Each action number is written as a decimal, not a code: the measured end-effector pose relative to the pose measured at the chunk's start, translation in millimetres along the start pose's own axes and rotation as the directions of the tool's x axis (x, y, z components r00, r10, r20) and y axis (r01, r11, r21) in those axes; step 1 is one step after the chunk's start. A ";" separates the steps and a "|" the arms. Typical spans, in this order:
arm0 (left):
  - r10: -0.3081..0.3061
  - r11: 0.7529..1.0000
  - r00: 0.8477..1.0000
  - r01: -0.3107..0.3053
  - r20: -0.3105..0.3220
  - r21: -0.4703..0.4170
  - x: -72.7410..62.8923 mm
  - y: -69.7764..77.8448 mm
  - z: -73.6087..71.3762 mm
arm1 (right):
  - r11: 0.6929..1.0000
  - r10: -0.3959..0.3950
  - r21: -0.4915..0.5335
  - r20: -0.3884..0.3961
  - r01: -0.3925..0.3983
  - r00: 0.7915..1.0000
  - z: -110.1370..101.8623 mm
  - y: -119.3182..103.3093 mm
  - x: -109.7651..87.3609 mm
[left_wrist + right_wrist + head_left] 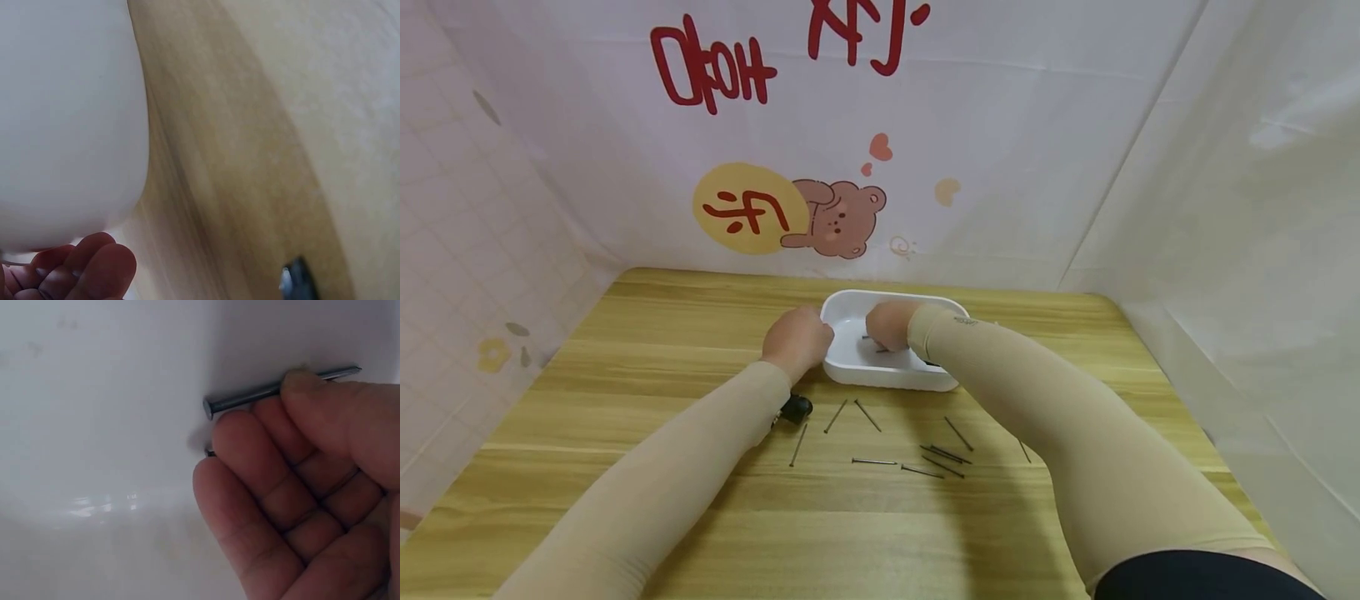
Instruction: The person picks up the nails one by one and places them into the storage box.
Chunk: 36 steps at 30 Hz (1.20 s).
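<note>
A white plastic tray (891, 377) with rounded corners stands at the back middle of the wooden table. My left hand (797, 342) holds its left end; in the left wrist view, curled fingers (103, 272) lie right at the tray wall. Inside the tray is my right hand (889, 325), reaching down toward the floor of it. Seen from the right wrist, thumb and forefinger pinch a steel nail (244, 398), its flat head pointing away from the palm. The head of another nail (210, 452) peeks out behind the fingers, its shank hidden.
Several loose nails lie on the table in front of the tray, among them one level nail (874, 462) and a slanting nail (958, 433). A small black object (797, 408) sits by the left wrist. Behind the table hangs a printed white curtain (1000, 167).
</note>
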State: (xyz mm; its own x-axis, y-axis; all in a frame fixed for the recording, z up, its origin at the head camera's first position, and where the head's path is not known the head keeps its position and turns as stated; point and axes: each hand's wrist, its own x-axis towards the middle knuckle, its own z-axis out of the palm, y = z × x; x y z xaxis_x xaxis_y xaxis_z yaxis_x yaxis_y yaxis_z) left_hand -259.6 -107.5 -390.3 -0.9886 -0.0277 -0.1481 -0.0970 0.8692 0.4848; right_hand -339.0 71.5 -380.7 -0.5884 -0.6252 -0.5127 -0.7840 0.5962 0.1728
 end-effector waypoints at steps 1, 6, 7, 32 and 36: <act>0.001 1.000 1.000 -0.001 0.000 -0.002 0.1 0.0 0.2 | 1.000 0.000 -0.002 -0.003 0.000 1.000 0.2 0.1 0.1; -0.004 1.000 1.000 0.004 0.007 -0.004 -0.6 -0.2 -1.0 | 0.999 -0.011 -0.034 -0.010 0.011 1.000 0.7 0.8 1.8; -0.005 1.000 1.000 0.006 0.009 -0.003 -0.6 -0.2 -1.1 | 0.999 -0.015 -0.039 -0.012 0.015 1.000 1.2 1.3 2.5; -0.021 1.000 1.000 0.021 0.013 0.024 -0.6 2.9 -2.5 | 0.999 -0.045 -0.031 -0.032 0.044 0.998 6.3 10.0 6.1; -0.021 0.999 1.000 0.021 0.007 0.042 -1.6 5.9 -2.6 | 0.998 -0.057 -0.004 -0.065 0.057 0.996 1.5 10.3 -7.9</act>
State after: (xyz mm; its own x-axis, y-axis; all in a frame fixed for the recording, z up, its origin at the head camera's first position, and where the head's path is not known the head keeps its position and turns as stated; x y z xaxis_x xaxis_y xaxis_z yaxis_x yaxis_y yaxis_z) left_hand -258.9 -103.6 -385.0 -0.9855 -0.0423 -0.1644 -0.1124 0.8883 0.4454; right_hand -342.1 83.3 -376.1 -0.5544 -0.6893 -0.4664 -0.8169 0.5577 0.1469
